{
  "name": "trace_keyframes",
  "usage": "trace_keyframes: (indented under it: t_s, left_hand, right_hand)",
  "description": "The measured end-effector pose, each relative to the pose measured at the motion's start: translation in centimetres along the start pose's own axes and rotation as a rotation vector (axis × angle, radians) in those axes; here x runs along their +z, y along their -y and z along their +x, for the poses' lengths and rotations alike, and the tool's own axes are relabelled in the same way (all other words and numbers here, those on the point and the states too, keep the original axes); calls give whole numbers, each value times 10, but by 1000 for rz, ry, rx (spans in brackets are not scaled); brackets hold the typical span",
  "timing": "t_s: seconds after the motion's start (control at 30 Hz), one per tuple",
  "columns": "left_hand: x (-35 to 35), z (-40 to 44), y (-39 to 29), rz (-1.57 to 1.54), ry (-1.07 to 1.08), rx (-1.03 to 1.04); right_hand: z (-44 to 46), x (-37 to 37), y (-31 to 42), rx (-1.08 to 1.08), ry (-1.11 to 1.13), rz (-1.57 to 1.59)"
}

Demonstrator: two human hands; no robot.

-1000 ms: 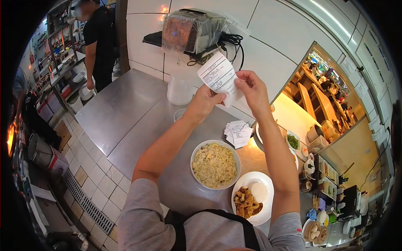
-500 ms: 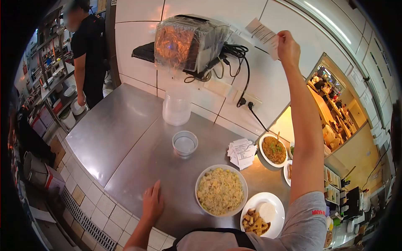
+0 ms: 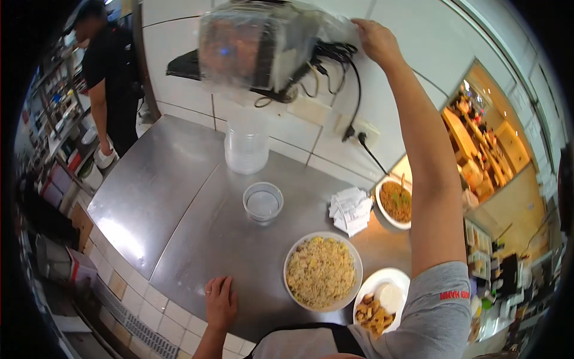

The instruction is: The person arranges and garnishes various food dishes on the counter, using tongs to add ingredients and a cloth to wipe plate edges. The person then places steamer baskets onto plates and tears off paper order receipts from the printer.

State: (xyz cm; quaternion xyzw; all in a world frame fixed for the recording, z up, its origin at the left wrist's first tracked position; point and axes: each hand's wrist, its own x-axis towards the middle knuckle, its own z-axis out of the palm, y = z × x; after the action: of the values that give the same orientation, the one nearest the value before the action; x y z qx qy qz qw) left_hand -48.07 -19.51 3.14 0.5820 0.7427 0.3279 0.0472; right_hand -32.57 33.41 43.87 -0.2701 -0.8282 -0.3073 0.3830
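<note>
My right hand (image 3: 378, 43) is raised high by the wall, its fingers pinched on the edge of the clear plastic cover (image 3: 336, 25) around a boxy machine (image 3: 287, 60). The plastic stretches from the machine to my fingertips. Low at the counter's front edge, my left hand (image 3: 221, 304) rests open, holding nothing. Near it stand a bowl of fried rice (image 3: 321, 272) and a round clear container (image 3: 263, 202). A white plate (image 3: 402, 286) carries a mound of white rice and browned pieces of food.
On the steel counter (image 3: 143, 179) are stacked clear containers (image 3: 246, 146), a pile of paper slips (image 3: 350, 210) and an oval dish of food (image 3: 396, 200). Black cables (image 3: 357, 102) hang beside the machine. A person in black (image 3: 112, 78) stands at the left.
My right hand has moved left toward the machine and now grips its plastic cover. The paper slip it held is no longer visible. My left hand stays by the counter edge; the view has shifted.
</note>
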Motion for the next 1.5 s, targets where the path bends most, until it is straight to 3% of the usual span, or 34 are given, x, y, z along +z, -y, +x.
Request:
trace_keyframes:
  t_s: [0.03, 0.13, 0.17, 0.2, 0.23, 0.33, 0.4, 0.47, 0.5, 0.53, 0.67, 0.73, 0.8, 0.9, 1.0, 1.13, 1.23, 1.33, 1.5]
  left_hand:
    - [-1, -1, -1, -4, 16, 6]
    - [0, -3, -10, 23, 13, 10]
    - [3, -4, -10, 16, 10, 8]
    - [8, -7, -7, 6, 11, 10]
    - [12, -10, -4, -4, 15, 10]
    - [19, -14, 2, 51, 18, 61]
    - [21, -16, 12, 26, 10, 63]
    - [22, -17, 20, -43, -10, 17]
    - [33, -20, 32, -299, -96, -104]
    - [32, -20, 23, -300, -124, -103]
    - [26, -35, -67, -433, -227, -114]
    - [33, -52, -121, -566, -237, -79]
    - [47, -77, -182, -601, -263, -10]
    - [75, -117, -252, -665, -238, 76]
    - [112, -157, -318, -708, 33, 88]
    - [151, -197, -407, -694, 415, 101]
    - [184, -217, -427, -735, 705, 135]
    - [214, -230, -445, -719, 853, 173]
    - [253, -236, -487, -797, 1126, 85]
  right_hand:
    - [-16, -3, -6, -75, -78, 40]
    - [-94, -73, 45, -48, 85, -73]
    - [-131, -101, 57, -195, 99, -94]
    - [-169, -131, 71, -258, 188, 18]
    - [-212, -163, 89, -295, 120, 154]
    - [-329, -267, 130, -293, 293, 333]
    - [-395, -323, 146, -189, 256, 331]
    - [-458, -373, 155, 79, 197, 270]
    - [-490, -396, 156, 201, 162, 243]
    - [-522, -420, 152, 288, 147, 78]
    - [-679, -522, 106, 764, 292, -555]
    - [-738, -576, 72, 1180, 262, -760]
    - [-795, -629, 38, 1336, 126, -792]
    - [-945, -687, 1, 1449, 436, -779]
    - [-976, -691, -24, 2255, 219, 47]
    - [-973, -675, -41, 2200, -15, 375]
    - [-978, -676, -40, 2199, -70, 488]
    - [-974, -679, -16, 2202, -174, 535]
    - [-957, -674, 23, 2181, -46, 558]
